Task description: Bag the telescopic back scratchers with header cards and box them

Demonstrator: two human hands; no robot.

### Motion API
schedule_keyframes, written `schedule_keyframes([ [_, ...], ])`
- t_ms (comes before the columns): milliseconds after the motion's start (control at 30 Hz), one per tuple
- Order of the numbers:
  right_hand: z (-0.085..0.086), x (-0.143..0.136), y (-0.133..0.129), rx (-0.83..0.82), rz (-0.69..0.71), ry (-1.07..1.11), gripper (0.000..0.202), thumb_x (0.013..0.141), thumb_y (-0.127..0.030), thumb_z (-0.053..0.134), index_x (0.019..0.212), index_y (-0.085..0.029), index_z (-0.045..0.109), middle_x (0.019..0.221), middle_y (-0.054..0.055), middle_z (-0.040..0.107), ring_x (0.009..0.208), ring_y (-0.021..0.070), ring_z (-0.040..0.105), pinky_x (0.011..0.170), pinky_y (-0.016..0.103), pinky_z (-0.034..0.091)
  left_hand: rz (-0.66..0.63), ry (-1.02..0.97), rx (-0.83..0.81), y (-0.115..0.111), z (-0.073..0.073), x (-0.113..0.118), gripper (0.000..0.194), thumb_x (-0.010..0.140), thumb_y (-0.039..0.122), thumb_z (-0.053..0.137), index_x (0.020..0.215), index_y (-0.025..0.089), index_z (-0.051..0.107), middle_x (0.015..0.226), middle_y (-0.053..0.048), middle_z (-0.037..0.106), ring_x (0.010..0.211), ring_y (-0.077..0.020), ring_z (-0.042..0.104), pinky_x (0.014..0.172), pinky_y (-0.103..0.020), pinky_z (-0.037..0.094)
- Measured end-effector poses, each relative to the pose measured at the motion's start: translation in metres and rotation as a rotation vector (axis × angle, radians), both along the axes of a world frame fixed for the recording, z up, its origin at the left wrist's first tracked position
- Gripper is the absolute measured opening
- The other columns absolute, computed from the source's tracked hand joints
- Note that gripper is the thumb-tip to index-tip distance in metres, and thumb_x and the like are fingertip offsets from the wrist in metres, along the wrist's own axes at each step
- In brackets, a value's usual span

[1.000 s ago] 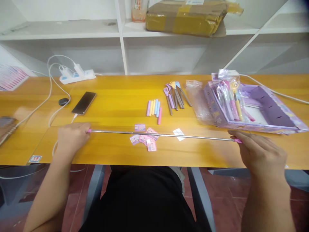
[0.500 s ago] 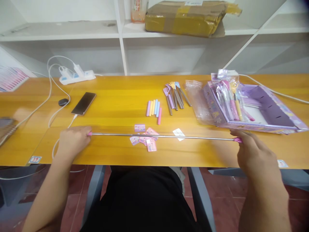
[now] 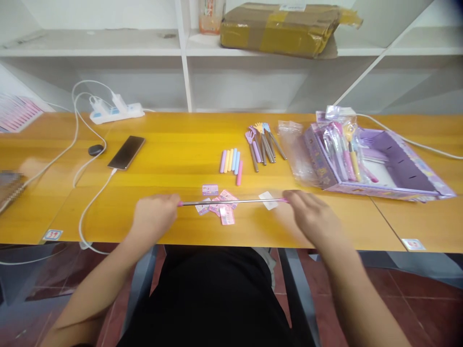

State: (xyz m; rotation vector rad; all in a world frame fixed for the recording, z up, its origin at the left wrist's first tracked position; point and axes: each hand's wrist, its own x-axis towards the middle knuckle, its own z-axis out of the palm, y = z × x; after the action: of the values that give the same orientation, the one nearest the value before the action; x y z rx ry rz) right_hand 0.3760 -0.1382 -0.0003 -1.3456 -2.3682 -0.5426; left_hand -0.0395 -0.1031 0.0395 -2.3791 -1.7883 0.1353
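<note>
A telescopic back scratcher [image 3: 249, 201] with a thin metal rod and pink ends is level above the table, in front of my body. My left hand [image 3: 156, 213] is closed around its left pink end. At the other end, the fingers of my right hand [image 3: 311, 216] grip the pink part and cover most of it. Beneath the rod lie several small printed cards [image 3: 227, 215] and a white slip [image 3: 268, 200]. Farther back are several pastel tubes [image 3: 230, 161] in a row and a cluster of back scratchers [image 3: 265, 142] with little hand-shaped heads.
On the right sits a purple box [image 3: 415, 166] containing bagged scratchers, with clear plastic bags [image 3: 298, 154] beside it. A phone [image 3: 126, 153] on a charging cable and a power strip [image 3: 117, 113] are at the left. Behind stands a white shelf with a taped carton [image 3: 275, 30].
My hands have moved toward each other, and the rod between them has become much shorter. The objects on the table have stayed where they were.
</note>
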Motion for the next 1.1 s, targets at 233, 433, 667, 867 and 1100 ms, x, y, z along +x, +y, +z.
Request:
schedule_keyframes([
  [233, 0.028, -0.122, 0.001, -0.088, 0.018, -0.043, 0.022, 0.107, -0.003, 0.044, 0.109, -0.018, 0.061, 0.092, 0.009, 0.063, 0.077, 0.0264, 0.05, 0.074, 0.04, 0.041, -0.091, -0.107, -0.089, 0.006, 0.012, 0.072, 0.024, 0.098, 0.014, 0.055, 0.094, 0.014, 0.078, 0.08, -0.015, 0.079, 0.071, -0.0288, 0.076, 0.057, -0.032, 0.038],
  [433, 0.031, -0.121, 0.003, -0.052, 0.017, -0.118, 0.024, 0.11, -0.005, 0.043, 0.101, -0.017, 0.061, 0.087, 0.009, 0.059, 0.074, 0.0256, 0.048, 0.073, 0.039, 0.038, -0.079, -0.098, -0.105, 0.009, 0.017, 0.067, 0.025, 0.096, 0.012, 0.054, 0.092, 0.014, 0.079, 0.081, -0.016, 0.079, 0.07, -0.0285, 0.075, 0.056, -0.032, 0.038],
  [667, 0.018, -0.124, 0.003, -0.122, 0.024, -0.135, 0.025, 0.105, 0.001, 0.044, 0.103, -0.017, 0.06, 0.09, 0.01, 0.062, 0.076, 0.0253, 0.05, 0.074, 0.04, 0.037, -0.118, -0.107, -0.109, 0.006, 0.008, 0.067, 0.022, 0.097, 0.014, 0.057, 0.092, 0.013, 0.078, 0.081, -0.015, 0.079, 0.071, -0.0297, 0.076, 0.055, -0.032, 0.039],
  [867, 0.007, -0.122, 0.007, -0.131, 0.045, -0.071, 0.022, 0.107, -0.002, 0.045, 0.099, -0.018, 0.058, 0.086, 0.007, 0.059, 0.072, 0.0221, 0.047, 0.069, 0.038, 0.031, -0.169, -0.079, -0.111, 0.01, 0.008, 0.065, 0.024, 0.099, 0.01, 0.056, 0.092, 0.013, 0.079, 0.079, -0.015, 0.079, 0.075, -0.0305, 0.078, 0.055, -0.033, 0.038],
  [1100, 0.008, -0.12, 0.006, -0.121, 0.052, -0.043, 0.02, 0.11, -0.007, 0.047, 0.101, -0.017, 0.062, 0.088, 0.006, 0.062, 0.073, 0.0217, 0.049, 0.071, 0.037, 0.032, -0.165, -0.11, -0.132, 0.011, -0.005, 0.062, 0.023, 0.1, 0.013, 0.057, 0.099, 0.013, 0.079, 0.086, -0.015, 0.081, 0.08, -0.0311, 0.079, 0.06, -0.032, 0.043],
])
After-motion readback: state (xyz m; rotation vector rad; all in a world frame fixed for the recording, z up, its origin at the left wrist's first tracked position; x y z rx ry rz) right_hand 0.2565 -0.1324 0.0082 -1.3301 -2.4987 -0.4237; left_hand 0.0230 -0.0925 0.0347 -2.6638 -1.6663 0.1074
